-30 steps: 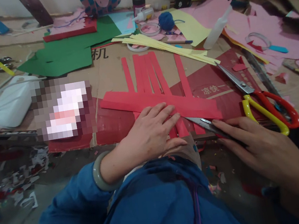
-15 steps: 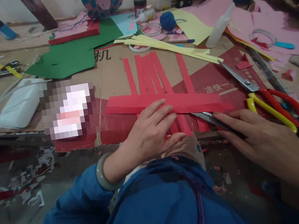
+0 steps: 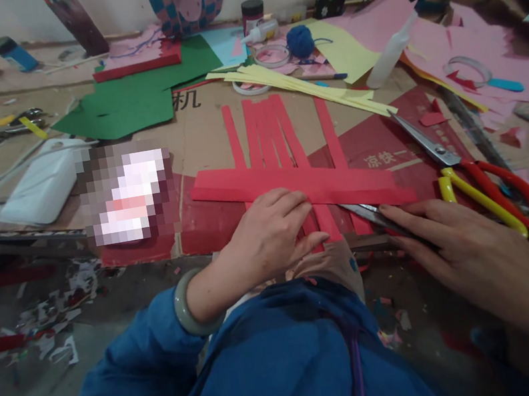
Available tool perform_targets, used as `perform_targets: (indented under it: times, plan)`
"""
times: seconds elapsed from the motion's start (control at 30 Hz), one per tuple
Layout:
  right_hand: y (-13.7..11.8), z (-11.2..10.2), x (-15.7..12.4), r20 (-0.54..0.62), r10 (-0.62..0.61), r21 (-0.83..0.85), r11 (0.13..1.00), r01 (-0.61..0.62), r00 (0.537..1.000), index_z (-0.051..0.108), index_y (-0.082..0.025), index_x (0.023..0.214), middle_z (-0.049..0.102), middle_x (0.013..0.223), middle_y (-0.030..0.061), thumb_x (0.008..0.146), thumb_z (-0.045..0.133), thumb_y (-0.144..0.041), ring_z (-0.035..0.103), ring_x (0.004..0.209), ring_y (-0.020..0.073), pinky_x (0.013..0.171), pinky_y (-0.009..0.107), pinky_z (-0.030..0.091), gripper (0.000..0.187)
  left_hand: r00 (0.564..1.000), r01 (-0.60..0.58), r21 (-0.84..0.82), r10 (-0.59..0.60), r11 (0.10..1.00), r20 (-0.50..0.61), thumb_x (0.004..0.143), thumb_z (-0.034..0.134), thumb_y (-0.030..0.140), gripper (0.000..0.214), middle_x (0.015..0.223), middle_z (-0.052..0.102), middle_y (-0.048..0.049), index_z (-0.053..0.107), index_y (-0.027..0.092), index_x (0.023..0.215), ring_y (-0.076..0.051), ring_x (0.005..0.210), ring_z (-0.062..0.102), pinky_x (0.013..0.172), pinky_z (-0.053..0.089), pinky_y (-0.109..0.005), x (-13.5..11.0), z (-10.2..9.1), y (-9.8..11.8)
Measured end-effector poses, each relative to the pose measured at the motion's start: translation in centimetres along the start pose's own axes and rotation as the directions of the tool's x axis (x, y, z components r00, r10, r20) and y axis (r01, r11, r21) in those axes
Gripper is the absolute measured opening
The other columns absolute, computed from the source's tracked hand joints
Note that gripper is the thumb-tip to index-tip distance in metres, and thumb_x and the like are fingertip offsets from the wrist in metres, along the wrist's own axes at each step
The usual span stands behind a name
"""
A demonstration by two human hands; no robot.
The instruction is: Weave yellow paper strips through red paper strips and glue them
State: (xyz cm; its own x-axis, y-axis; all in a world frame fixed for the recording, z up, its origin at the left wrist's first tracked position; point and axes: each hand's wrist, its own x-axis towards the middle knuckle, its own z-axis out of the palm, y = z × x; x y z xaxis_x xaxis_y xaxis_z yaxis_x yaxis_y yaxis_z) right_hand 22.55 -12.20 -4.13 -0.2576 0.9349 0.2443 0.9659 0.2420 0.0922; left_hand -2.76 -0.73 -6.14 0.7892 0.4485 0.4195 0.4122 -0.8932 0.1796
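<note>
Hold shift on L side, R side steady

Chg vs ½ sec ago: L hand [image 3: 272, 227] has drawn its fingers in twd the near side of a wide, flat red paper strip w/ lengthwise crease [image 3: 262, 181]; they lay farther across it. R hand [image 3: 453, 234] abt unchanged, its dark-handled tool w/ pointed metal blade [image 3: 360, 210] at strip's near edge. Judged: hold being re-set, blade position kept; no new parting of paper seen.

Grip: L loose, palm down on paper, no pinch visible. R narrow, holding dark handle.

Paper pos: wide strip lies crosswise over narrow, straight red paper strips [image 3: 253, 136], on cardboard-covered tabletop [image 3: 206, 137].

Edges: narrow strips' near ends run to abt tabletop's near edge; little backing there. R side tight: metal scissors w/ yellow & red handles [image 3: 446, 157] just beyond R hand, tips at thin pale-yellow paper strips [image 3: 296, 84]. More room L, btwn red paper & bright pixelated rectangle [image 3: 130, 197]. Blade point nr L fingertips: main slip risk.
</note>
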Motion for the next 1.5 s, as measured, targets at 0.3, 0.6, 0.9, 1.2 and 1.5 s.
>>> perform_targets:
  times: [0.3,0.6,0.9,1.2,1.5]
  plan:
    - [0.0,0.0,-0.2,0.046,0.019,0.044,0.999,-0.021,0.999,0.067,-0.019,0.122,0.068,0.097,0.0117,0.101,0.036,-0.040,0.066,0.083,0.0256,0.056,0.034,0.047,0.043,0.996,-0.028,-0.015,0.027,0.999,-0.088,0.098,0.051,0.048,0.047,0.108,0.072,-0.0140,0.069,0.005,0.104,-0.025,0.099,0.066,0.091,0.055,-0.037,0.0,0.3,0.0]
    - [-0.2,-0.3,0.4,-0.027,-0.048,-0.016,0.999,0.048,0.998,0.068,-0.018,0.120,0.068,0.091,0.0088,0.102,0.036,-0.039,0.066,0.076,0.0194,0.047,0.026,0.040,0.042,0.991,-0.039,-0.006,0.038,0.999,-0.131,0.097,0.053,0.047,0.046,0.105,0.073,-0.0132,0.071,0.005,0.102,-0.023,0.095,0.067,0.089,0.055,-0.036,0.1,0.3,0.1]
    - [-0.7,-0.5,1.2,-0.035,-0.103,-0.064,0.993,0.100,0.994,0.070,-0.014,0.116,0.065,0.084,0.0092,0.102,0.034,-0.032,0.065,0.070,0.0184,0.044,0.025,0.041,0.043,0.992,-0.041,-0.010,0.040,0.999,-0.119,0.096,0.055,0.047,0.046,0.107,0.073,-0.0135,0.070,0.004,0.105,-0.024,0.098,0.068,0.094,0.054,-0.036,0.1,0.2,0.1]
    - [-0.7,-0.5,1.0,-0.044,-0.138,-0.054,0.989,0.136,0.989,0.067,-0.012,0.121,0.064,0.086,0.0090,0.100,0.041,-0.030,0.065,0.073,0.0190,0.044,0.026,0.039,0.037,0.992,-0.025,-0.020,0.022,0.999,-0.120,0.098,0.051,0.050,0.049,0.107,0.073,-0.0136,0.070,0.005,0.104,-0.024,0.099,0.067,0.092,0.055,-0.037,0.1,0.3,0.1]
    - [-0.8,0.1,1.9,-0.055,-0.094,-0.078,0.993,0.089,0.994,0.068,-0.015,0.118,0.067,0.090,0.0087,0.099,0.043,-0.028,0.065,0.076,0.0201,0.048,0.028,0.041,0.034,0.992,-0.040,-0.020,0.038,0.999,-0.120,0.095,0.054,0.052,0.054,0.116,0.071,-0.0163,0.067,0.003,0.114,-0.027,0.108,0.067,0.099,0.054,-0.040,0.0,0.3,0.2]
